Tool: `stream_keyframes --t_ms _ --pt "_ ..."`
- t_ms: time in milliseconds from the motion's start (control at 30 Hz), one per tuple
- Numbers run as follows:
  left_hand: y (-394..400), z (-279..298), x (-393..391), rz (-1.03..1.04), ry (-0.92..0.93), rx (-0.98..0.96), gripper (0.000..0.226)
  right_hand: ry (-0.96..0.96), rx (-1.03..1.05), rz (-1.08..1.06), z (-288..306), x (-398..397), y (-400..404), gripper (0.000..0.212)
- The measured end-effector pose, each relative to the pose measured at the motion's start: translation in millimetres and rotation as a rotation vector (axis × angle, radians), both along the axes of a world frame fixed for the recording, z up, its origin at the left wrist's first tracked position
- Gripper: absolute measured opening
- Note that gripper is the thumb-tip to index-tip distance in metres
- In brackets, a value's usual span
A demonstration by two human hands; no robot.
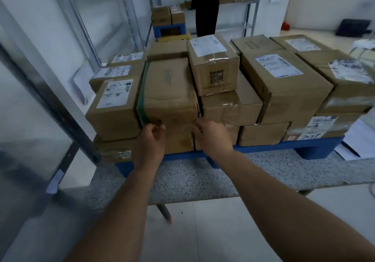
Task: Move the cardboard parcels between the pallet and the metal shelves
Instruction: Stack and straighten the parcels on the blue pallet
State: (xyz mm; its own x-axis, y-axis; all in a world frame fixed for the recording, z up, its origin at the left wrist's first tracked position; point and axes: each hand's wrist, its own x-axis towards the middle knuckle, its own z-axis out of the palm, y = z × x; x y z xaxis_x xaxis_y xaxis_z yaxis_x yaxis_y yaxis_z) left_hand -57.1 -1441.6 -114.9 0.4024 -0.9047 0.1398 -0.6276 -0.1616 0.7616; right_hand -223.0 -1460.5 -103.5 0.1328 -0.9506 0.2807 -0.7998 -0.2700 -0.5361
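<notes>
Grip: left hand [151, 138] and right hand [211, 134] curl on the near lower corners of the green-taped parcel [168, 91]; hold looks partial.
Place: front of the stack on the blue pallet [284, 145].
Handling: stiff cardboard, probably weighty; take it under the bottom edges.

- The left hand [151, 140] and right hand [213, 134] are bare: no gloves, rings or watch.
- Both forearms are bare, with no sleeve in view up to the frame's edge.
</notes>
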Motion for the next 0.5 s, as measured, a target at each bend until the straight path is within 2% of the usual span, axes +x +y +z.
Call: stream_keyframes --t_ms 233,400,500 --pt "-14.1 2.3 7.0 -0.096 0.016 0.022 0.012 0.038 -0.002 -0.037 1.1 13.4 -12.6 0.025" --pt "-10.6 3.9 5.6 -0.099 -0.017 0.031 0.015 0.005 0.016 -0.038 1.3 9.0 -14.9 0.022" --pt "3.4 4.9 9.5 -0.086 -0.010 0.000 0.009 -0.010 -0.002 -0.017 0.7 6.4 -10.8 0.020"
